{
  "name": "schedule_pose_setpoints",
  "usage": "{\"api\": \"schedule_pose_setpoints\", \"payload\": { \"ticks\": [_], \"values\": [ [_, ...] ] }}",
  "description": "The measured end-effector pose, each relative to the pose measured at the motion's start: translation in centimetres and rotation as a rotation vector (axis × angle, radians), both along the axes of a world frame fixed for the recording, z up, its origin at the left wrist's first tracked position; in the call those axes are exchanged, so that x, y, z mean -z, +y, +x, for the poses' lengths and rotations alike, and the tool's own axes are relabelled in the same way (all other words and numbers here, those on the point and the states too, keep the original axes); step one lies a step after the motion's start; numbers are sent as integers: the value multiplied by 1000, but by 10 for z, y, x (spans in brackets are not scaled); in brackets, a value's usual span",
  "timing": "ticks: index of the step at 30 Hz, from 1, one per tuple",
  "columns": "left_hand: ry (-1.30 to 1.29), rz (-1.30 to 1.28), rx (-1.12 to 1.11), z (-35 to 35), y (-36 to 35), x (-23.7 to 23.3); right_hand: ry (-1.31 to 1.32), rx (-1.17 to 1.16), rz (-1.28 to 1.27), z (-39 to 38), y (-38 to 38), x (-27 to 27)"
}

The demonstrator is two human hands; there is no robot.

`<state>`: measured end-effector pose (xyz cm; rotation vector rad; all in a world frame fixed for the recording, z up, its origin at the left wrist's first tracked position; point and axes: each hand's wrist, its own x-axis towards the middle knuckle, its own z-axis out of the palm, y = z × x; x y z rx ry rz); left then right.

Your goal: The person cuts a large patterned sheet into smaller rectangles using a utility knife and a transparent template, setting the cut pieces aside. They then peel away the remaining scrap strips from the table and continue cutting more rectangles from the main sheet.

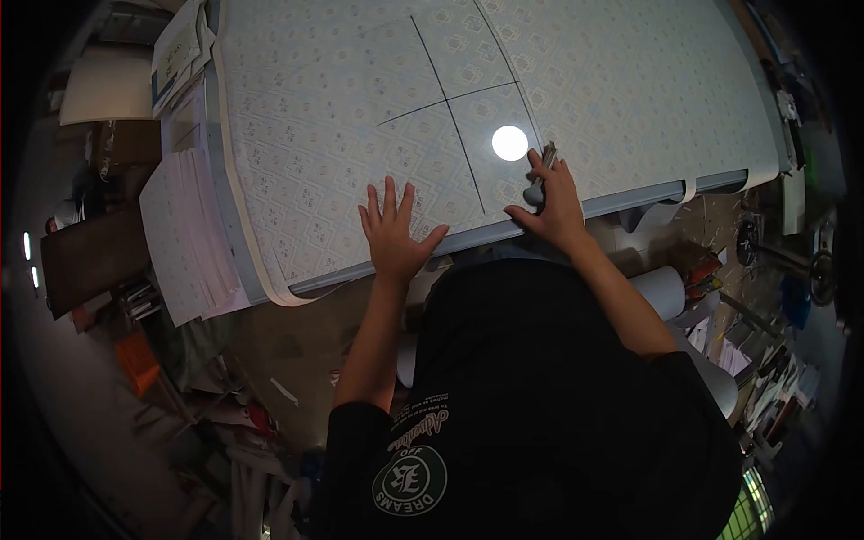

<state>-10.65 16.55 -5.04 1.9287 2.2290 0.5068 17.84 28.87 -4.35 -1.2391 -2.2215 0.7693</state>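
Note:
My left hand (396, 238) lies flat on a pale patterned sheet (324, 135), its fingers spread and holding nothing. Near the front edge of the table, my right hand (560, 205) has a small grey metal tool with a rounded end (533, 193) between its fingers, the thumb stretched out to the side. The tool's exact kind is hard to make out. Dark ruled lines (447, 100) cross on the sheet ahead of my hands. A bright white round spot (510, 143) shows just beyond my right hand.
A grey table edge (621, 202) runs in front of my body. Stacked paper sheets (189, 234) hang at the left end. Rolls of material (661, 290) stand below on the right. An orange object (137, 364) and other clutter lie at the lower left.

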Motion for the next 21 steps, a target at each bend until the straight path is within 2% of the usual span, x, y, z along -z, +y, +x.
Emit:
{"api": "schedule_pose_setpoints", "payload": {
  "ticks": [9, 18, 21],
  "values": [
    [-26, -14, 1, 0, 0, -3, -13, -23, 78, 2, 0, 10],
    [-25, -34, 5, 0, 0, -2, -58, -5, -9, 0, 1, 0],
    [-31, -43, 0, 0, 0, -4, -16, -12, 35, 1, -1, 3]
  ]
}}
